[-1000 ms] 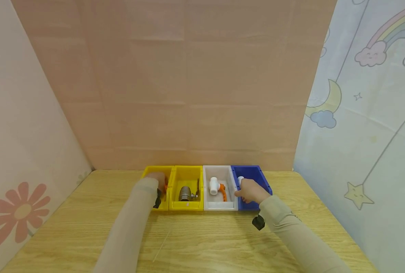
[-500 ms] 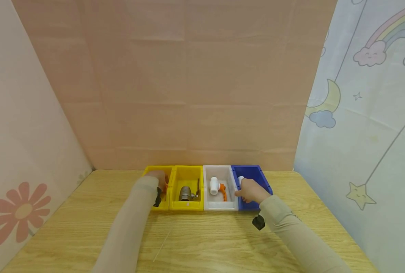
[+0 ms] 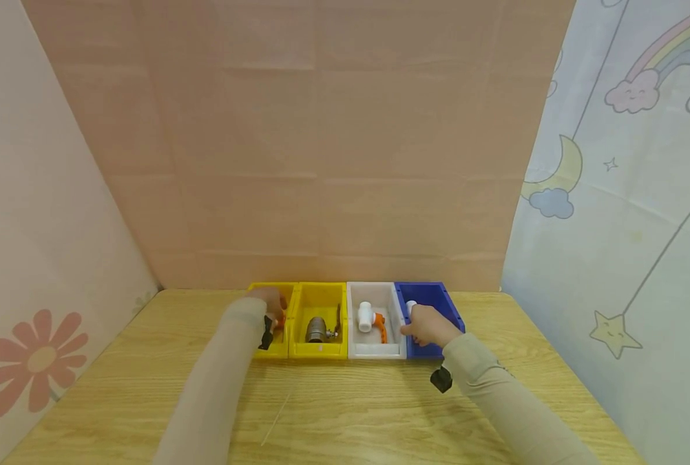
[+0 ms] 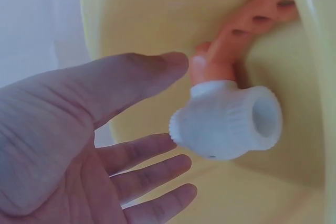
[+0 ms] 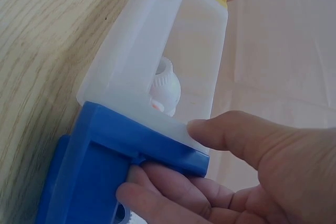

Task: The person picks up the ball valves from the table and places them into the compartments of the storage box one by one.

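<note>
My left hand (image 3: 268,298) reaches into the leftmost yellow bin (image 3: 275,352). In the left wrist view its thumb and fingers are spread beside a white plastic ball valve (image 4: 226,121) with an orange handle (image 4: 236,40); the thumb tip is close to the handle's base, and a fingertip overlaps the valve's ribbed end. At the blue bin (image 5: 100,145), my right hand (image 3: 430,325) pinches the adjoining walls of the blue and white bins. Its thumb presses the white bin's rim (image 5: 178,132), and its fingers curl inside the blue bin. A white fitting (image 3: 410,305) there is mostly hidden by this hand.
Between the hands, a second yellow bin (image 3: 318,352) holds a metal ball valve (image 3: 316,329). The white bin (image 3: 376,352) contains another white valve (image 3: 365,318) with an orange handle. All the bins stand side by side on a wooden table (image 3: 345,407), before a tan backdrop (image 3: 322,194).
My left hand has shifted slightly up and left in the yellow bin, and its fingers show more. The orange handle there sits a little lower in view. My right hand stays put.
</note>
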`<state>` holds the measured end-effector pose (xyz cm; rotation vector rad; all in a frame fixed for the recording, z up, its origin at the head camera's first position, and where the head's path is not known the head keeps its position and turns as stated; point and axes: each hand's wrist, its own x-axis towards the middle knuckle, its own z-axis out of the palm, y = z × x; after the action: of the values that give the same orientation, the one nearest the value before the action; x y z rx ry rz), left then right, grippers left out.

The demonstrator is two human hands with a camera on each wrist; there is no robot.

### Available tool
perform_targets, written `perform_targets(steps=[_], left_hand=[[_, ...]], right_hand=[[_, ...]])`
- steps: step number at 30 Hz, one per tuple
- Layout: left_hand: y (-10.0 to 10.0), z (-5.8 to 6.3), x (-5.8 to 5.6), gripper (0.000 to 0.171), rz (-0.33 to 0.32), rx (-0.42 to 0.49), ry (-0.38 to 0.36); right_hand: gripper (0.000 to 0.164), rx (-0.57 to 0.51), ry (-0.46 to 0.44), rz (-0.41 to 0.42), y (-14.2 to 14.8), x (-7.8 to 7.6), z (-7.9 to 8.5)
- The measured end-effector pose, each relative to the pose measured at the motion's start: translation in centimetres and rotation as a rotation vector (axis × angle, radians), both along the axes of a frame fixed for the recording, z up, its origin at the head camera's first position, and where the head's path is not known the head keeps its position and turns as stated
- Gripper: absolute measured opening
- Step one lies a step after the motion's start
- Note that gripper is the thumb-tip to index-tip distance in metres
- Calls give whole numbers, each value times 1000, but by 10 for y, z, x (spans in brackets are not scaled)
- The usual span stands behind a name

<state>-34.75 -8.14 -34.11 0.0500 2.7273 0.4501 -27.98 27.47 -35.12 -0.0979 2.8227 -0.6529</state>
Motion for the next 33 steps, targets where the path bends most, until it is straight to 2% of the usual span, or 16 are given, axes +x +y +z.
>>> perform_targets(steps=[7, 9, 15, 18, 25, 33], left_hand=[[-1, 9, -8, 32, -75, 1, 46], [-1, 13, -9, 32, -77, 11, 40], [2, 27, -5, 33, -126, -26, 25], [4, 33, -3, 33, -166, -48, 41], [4, 39, -2, 33, -140, -34, 49], [4, 44, 1, 38, -181, -28, 4]], right_hand=[[24, -4, -7, -4, -1, 1, 1], [24, -8, -5, -1, -1, 1, 2], [23, -11, -8, -7, -1, 0, 0], [23, -11, -4, -3, -1, -1, -2], [23, -19, -8, -23, -2, -3, -3], [24, -6, -12, -27, -4, -3, -3]])
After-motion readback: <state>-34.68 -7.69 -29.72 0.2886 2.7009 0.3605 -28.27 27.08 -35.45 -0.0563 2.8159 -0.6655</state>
